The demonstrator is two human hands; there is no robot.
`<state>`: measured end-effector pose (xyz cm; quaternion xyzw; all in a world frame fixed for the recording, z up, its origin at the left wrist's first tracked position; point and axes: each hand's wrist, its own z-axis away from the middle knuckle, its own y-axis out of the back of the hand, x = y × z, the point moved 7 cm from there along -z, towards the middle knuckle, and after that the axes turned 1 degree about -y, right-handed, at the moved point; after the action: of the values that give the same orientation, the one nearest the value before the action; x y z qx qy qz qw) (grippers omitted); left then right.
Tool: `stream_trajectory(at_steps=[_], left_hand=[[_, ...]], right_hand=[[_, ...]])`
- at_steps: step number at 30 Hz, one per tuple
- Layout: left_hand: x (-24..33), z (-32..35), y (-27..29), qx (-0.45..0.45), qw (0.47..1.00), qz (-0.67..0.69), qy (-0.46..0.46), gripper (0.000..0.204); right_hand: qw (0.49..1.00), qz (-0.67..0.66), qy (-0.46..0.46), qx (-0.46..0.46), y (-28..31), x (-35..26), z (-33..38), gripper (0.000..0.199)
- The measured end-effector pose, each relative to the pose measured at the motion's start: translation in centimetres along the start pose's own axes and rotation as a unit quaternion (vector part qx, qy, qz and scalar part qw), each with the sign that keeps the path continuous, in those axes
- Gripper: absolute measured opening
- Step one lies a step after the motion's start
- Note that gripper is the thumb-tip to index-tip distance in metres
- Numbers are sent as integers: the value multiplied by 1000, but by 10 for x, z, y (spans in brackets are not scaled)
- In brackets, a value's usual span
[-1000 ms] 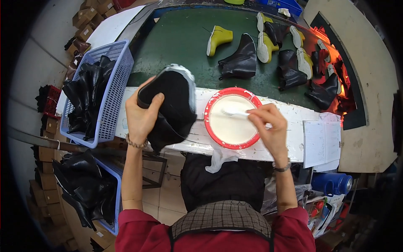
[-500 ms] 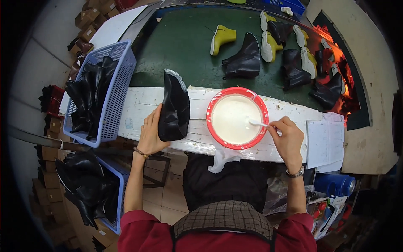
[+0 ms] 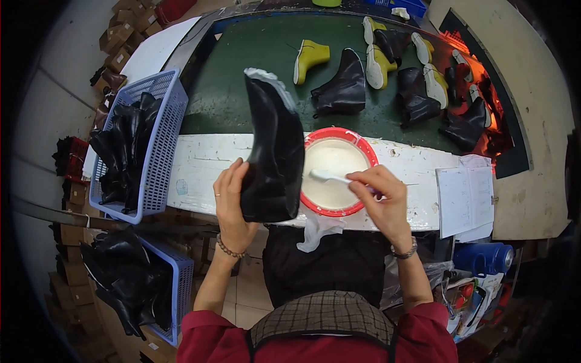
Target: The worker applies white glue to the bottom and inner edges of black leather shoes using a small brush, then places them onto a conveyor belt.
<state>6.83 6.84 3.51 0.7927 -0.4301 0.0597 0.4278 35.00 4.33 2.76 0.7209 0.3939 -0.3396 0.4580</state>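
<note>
Left hand closed about the lower, near end of a black boot, fingers curled against its left side, thumb partly hidden. Boot stands toe-end away from the wearer, over the white bench, left of the bowl and overlapping its rim in view; whether its near end touches the bench, cannot tell. A ragged white coating runs along the boot's far edge, over the green surface beyond. Right hand pinches a slim white brush between thumb and fingers, grip narrowed down to the handle; brush head points left above the white liquid, contact with it not certain. Red-rimmed bowl sits on the bench between the two hands. On the green surface: a yellow boot form with pale sole, a second dark boot lying beside it, more of both kinds clustered to the right near an orange glow. At left, a blue basket full of black boots, with a lower basket beneath, likewise loaded. Right end of the bench: an open notebook; below it, a blue flask.
</note>
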Motion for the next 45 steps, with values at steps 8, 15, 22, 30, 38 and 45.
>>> stream_trajectory(at_steps=[8, 15, 22, 30, 38, 45], left_hand=[[24, 9, -6, -12, 994, 92, -50, 72], [19, 1, -14, 69, 987, 142, -10, 72], [11, -24, -31, 162, 978, 131, -18, 68], [9, -33, -38, 119, 986, -38, -109, 65], [-96, 33, 13, -19, 889, 297, 348, 30], [-94, 57, 12, -99, 696, 579, 414, 54]], right_hand=[[995, 62, 25, 75, 32, 17, -23, 11], [989, 18, 119, 91, 39, -9, -32, 19], [992, -11, 124, 36, 19, -15, 7, 21], [995, -53, 34, -82, 11, -13, 8, 14], [931, 356, 78, -12, 40, 48, -5, 10], [997, 29, 64, 15, 48, 15, -32, 16]])
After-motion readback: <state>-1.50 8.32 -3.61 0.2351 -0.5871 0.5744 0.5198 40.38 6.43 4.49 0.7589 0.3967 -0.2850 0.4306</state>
